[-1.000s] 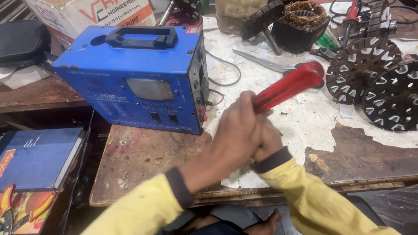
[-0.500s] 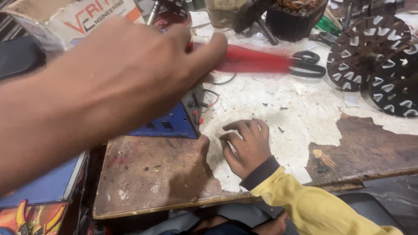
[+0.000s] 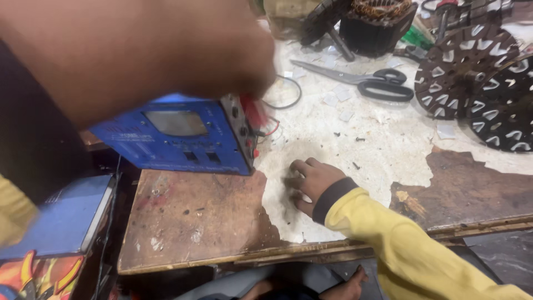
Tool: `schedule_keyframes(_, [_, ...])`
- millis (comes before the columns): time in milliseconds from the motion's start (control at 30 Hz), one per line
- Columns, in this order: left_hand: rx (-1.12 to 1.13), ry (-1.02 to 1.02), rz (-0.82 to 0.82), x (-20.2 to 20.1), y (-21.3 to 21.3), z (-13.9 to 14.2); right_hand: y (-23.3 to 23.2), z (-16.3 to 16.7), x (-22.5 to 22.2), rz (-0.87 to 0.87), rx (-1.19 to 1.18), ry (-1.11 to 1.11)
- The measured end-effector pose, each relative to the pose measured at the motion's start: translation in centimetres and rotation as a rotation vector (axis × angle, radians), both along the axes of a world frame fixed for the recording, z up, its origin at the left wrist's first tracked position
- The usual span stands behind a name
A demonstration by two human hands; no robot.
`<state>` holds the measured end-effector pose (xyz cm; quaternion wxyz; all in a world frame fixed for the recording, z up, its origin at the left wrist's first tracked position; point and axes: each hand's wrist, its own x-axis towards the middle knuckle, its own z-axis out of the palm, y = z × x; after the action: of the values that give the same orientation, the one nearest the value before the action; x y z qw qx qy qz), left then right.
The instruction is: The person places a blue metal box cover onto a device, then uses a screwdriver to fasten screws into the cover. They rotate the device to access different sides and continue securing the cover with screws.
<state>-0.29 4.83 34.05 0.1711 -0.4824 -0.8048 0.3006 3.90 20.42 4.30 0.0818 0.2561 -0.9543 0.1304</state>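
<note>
— What is taking up most of the view?

— The worn wooden surface (image 3: pixel 189 222), with its pale top layer peeling away in patches. The person's left hand (image 3: pixel 166 50) is looming very close to the camera, blurred and covering the upper left; whether it is spread, curled or holding something cannot be told, as its fingers are smeared at the edge of the blur.

— And under that hand?

— A blue metal box (image 3: pixel 177 136) is sitting at the left of the surface, its front panel with a small window and switches facing the camera, red and black wires (image 3: pixel 266 125) trailing from its right side.

— Where is the other hand?

— The right hand (image 3: pixel 313 186), coming out of a yellow sleeve (image 3: pixel 400 250) with a dark cuff, is lying on the pale patch just right of the box's lower corner. Its fingers are curling loosely inward, pressing on the surface, holding nothing that shows.

— What else is lying about?

— Two dark round discs (image 3: pixel 477 83) with rows of pale slots are resting at the far right, overlapping each other. A dark motor part with copper windings (image 3: pixel 380 19) is standing at the top. Black-handled scissors (image 3: pixel 366 83) are lying between that part and the discs, well apart from the right hand. A blue book (image 3: pixel 61 219) is sitting low at the left, beside the surface. Small white scraps (image 3: pixel 338 97) are scattered near the scissors.
</note>
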Motion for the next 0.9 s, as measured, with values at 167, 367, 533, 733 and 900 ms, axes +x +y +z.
schedule_keyframes(167, [-0.068, -0.05, 0.018, -0.4, 1.9, -0.9, 2.0, 0.5, -0.2, 0.011, -0.214, -0.057])
schedule_keyframes(367, [-0.222, -0.081, 0.086, 0.0, -0.3, -0.9, 1.8, -0.4, -0.8, 0.017, -0.201, 0.006])
schedule_keyframes(533, [-0.322, -0.162, -0.044, 1.3, -3.3, -2.5, 1.7, -0.5, -0.2, 0.021, -0.383, 0.07])
schedule_keyframes(733, [-0.575, -0.065, -0.107, 3.6, -1.9, -6.1, 1.0, 0.0, -0.6, -0.096, -0.631, 0.215])
schedule_keyframes(900, [-0.11, 0.648, -0.323, 2.2, -0.5, -6.7, 1.9, 0.4, -0.9, -0.202, -0.714, 0.464])
